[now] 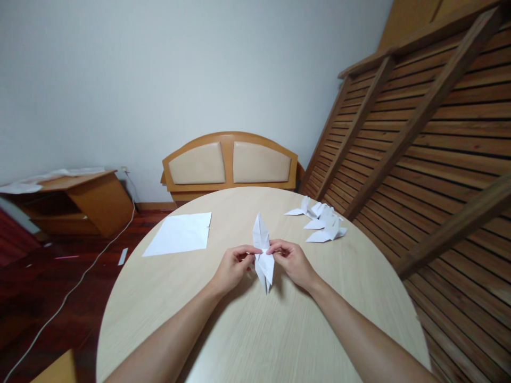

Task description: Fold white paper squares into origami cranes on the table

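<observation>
Folded paper (263,255) pinched in both hands' grip, flat sheets (179,234) left, finished folds (325,221) right.

folded paper (263,254) | white, diamond-shaped, pointed ends (partly creased) | upright, above round table's middle

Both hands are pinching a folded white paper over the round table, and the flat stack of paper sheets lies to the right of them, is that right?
Not quite. The head view shows the flat paper sheets lying to the left of the hands, not the right. Both the left hand and right hand do pinch the folded paper over the round table.

Two bare forearms, no sleeves, bare hands (235,267), no rings or watch
</observation>
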A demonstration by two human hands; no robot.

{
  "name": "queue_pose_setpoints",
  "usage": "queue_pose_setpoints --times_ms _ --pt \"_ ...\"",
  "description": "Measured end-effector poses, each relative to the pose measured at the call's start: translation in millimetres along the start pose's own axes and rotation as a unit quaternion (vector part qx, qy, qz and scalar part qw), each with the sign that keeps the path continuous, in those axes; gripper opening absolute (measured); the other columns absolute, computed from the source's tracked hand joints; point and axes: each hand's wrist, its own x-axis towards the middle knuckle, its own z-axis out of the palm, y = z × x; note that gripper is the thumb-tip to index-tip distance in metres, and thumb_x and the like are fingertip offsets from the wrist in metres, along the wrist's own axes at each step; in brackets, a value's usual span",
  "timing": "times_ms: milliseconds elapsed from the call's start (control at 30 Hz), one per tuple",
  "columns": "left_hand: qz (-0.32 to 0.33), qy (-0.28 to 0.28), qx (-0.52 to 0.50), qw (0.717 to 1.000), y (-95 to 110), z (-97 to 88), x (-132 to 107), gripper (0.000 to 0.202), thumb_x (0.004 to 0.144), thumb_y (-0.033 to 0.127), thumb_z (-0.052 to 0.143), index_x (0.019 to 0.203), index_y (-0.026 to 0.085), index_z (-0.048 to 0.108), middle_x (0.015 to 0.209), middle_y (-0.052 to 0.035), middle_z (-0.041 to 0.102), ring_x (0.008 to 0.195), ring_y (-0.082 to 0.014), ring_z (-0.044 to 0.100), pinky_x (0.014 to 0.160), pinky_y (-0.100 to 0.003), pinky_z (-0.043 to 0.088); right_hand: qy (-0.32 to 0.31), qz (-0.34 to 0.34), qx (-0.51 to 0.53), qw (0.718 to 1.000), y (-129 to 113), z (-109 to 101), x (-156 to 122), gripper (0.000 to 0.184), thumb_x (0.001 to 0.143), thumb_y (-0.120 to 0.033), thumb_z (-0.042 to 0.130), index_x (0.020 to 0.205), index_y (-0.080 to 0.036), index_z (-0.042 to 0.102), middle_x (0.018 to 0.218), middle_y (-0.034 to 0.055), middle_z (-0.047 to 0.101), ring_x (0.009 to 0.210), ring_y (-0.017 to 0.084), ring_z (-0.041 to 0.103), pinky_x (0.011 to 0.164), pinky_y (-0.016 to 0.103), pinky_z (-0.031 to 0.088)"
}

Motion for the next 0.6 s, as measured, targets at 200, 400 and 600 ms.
queue_pose_setpoints --times_ms 200,400,600 --pt "0.006 0.002 -0.01 1.0 2.7 1.2 -0.2 0.025 0.079 0.031 0.064 0.09 0.014 0.079 0.088 -0.009 0.074 0.063 -0.0125 0.056 0.057 -0.024 0.044 -0.006 0.01 -0.01 1.0 -6.4 1.1 -1.9 0.008 0.076 -0.022 0.063 0.074 -0.019 0.07 0.095 0.0045 0.071 0.086 0.018 0.064 0.08 0.031 0.047" --pt "-0.021 0.016 -0.018 0.999 3.7 2.1 -1.8 0.033 0.08 0.041 0.068 0.095 0.014 0.078 0.081 -0.0081 0.073 0.062 -0.0133 0.057 0.058 -0.025 0.046 -0.022 0.036 -0.01 0.999 -15.5 0.8 -4.4 0.019 0.084 -0.036 0.064 0.087 -0.019 0.07 0.086 0.0041 0.071 0.08 0.019 0.064 0.075 0.031 0.049" --pt "-0.023 0.008 -0.013 1.0 7.5 1.3 -3.8 0.042 0.08 0.049 0.07 0.101 0.013 0.075 0.084 -0.0091 0.071 0.067 -0.0149 0.06 0.057 -0.024 0.047 0.0 0.053 -0.01 0.999 -7.1 2.5 -5.7 0.03 0.078 -0.037 0.075 0.1 -0.018 0.067 0.082 0.0025 0.068 0.073 0.016 0.064 0.069 0.029 0.051"
